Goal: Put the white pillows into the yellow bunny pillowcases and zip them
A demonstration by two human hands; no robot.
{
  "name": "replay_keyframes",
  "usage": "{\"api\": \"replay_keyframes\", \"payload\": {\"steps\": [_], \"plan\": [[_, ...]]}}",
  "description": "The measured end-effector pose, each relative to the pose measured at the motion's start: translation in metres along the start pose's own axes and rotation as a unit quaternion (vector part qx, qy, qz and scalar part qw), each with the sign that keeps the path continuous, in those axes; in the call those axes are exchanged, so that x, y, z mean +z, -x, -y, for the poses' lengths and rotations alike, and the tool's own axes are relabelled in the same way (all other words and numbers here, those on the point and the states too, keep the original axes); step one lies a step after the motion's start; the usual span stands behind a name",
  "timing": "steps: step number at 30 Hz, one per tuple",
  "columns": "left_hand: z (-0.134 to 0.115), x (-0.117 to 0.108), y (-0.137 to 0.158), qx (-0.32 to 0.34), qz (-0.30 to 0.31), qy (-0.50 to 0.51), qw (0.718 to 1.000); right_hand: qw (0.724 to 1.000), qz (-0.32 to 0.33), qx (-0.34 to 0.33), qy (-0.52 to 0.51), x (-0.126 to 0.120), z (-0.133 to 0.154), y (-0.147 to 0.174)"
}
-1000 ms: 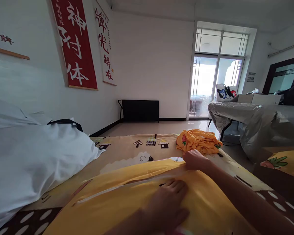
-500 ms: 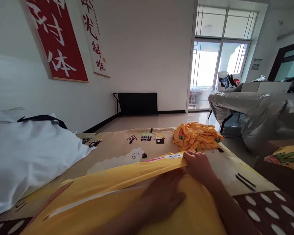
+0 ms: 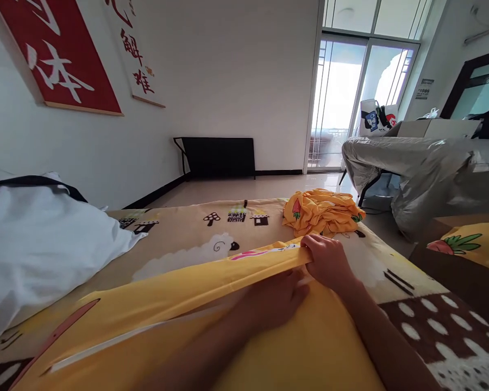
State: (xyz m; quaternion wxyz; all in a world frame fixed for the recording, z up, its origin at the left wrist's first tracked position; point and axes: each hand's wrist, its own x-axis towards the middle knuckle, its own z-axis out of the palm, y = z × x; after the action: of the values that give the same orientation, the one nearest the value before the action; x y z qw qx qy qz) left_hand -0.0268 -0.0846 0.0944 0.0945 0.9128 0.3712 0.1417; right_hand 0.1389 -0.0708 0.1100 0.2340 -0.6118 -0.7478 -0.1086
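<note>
A yellow fabric cover point(image 3: 187, 290) with a zip-like pale strip point(image 3: 106, 344) along its long opening lies in front of me. A pink-and-white printed figure shows at its upper edge. My right hand point(image 3: 328, 259) is closed around the cover's far right edge and holds it raised. Under that lifted edge, at the opening, is my left hand point(image 3: 275, 301). Its fingers look curled, the thumb toward the right; the fingertips are in shadow, and what they hold, if anything, is hidden.
Beneath is a beige patterned blanket point(image 3: 187, 220). Crumpled orange cloth point(image 3: 324, 212) lies at its far right. A white, satiny bundle point(image 3: 52, 244) is at left. Right stand an open box point(image 3: 444, 260) with yellow cloth and a plastic-draped table point(image 3: 411, 155).
My left hand, smeared by motion before, is now clearer and more curled under the cover's edge. My right hand keeps its grip. The view has tilted down and shifted slightly.
</note>
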Motion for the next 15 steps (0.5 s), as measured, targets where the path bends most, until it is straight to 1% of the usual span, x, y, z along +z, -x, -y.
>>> {"api": "replay_keyframes", "payload": {"steps": [2,5,7,9,11,12,15], "plan": [[0.002,0.003,0.0,0.006,0.005,-0.006,1.0,1.0,0.012,0.001,0.021,-0.001,0.004,-0.003],[0.005,0.005,-0.001,0.015,0.016,-0.023,0.999,0.997,0.049,0.007,0.056,-0.011,0.01,-0.008],[0.006,0.004,-0.002,0.02,0.032,-0.029,0.999,0.996,0.076,0.009,0.041,-0.018,0.013,-0.012],[0.005,0.001,-0.002,0.018,0.054,-0.028,0.998,0.995,0.098,0.009,-0.032,-0.022,0.015,-0.016],[0.003,-0.001,-0.003,0.025,0.065,-0.028,0.997,0.987,0.091,0.023,-0.131,-0.017,0.016,-0.021],[0.002,-0.002,-0.003,0.033,0.053,-0.029,0.998,0.98,0.076,0.039,-0.179,-0.011,0.016,-0.023],[0.001,-0.002,-0.001,0.063,-0.023,-0.009,0.998,0.949,0.015,0.087,-0.304,0.016,0.012,-0.026]]}}
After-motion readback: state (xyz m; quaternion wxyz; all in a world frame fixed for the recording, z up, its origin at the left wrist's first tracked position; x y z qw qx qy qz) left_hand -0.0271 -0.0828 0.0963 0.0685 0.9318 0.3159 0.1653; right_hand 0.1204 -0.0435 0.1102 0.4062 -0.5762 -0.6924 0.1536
